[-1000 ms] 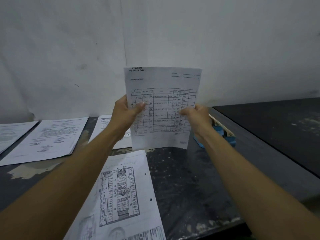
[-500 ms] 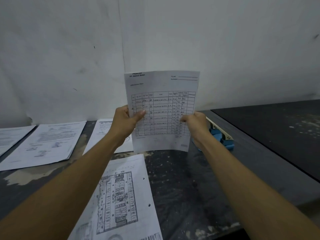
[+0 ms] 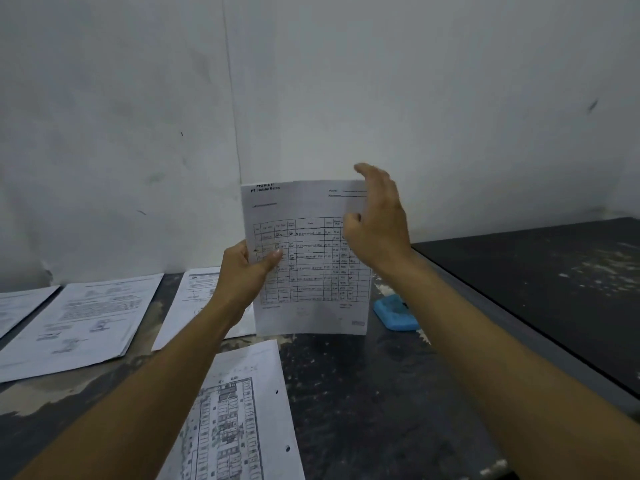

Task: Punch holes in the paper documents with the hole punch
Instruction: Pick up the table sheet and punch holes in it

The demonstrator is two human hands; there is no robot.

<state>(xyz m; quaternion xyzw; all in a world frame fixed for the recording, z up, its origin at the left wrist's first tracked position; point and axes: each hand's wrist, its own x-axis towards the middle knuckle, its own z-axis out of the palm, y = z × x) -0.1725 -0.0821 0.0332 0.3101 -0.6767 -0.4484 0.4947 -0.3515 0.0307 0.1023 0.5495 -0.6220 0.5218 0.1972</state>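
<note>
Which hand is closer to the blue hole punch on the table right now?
Right. The right hand is raised above the blue hole punch, at the sheet's right edge; the left hand grips its far left edge.

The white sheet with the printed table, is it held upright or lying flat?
Upright. The white sheet with the printed table stands vertically, bottom edge at the dark table; the left hand pinches its left edge.

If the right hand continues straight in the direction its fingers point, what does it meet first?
Probably the white wall: the right hand points up and away, past the top corner of the held sheet. Depth is unclear.
</note>
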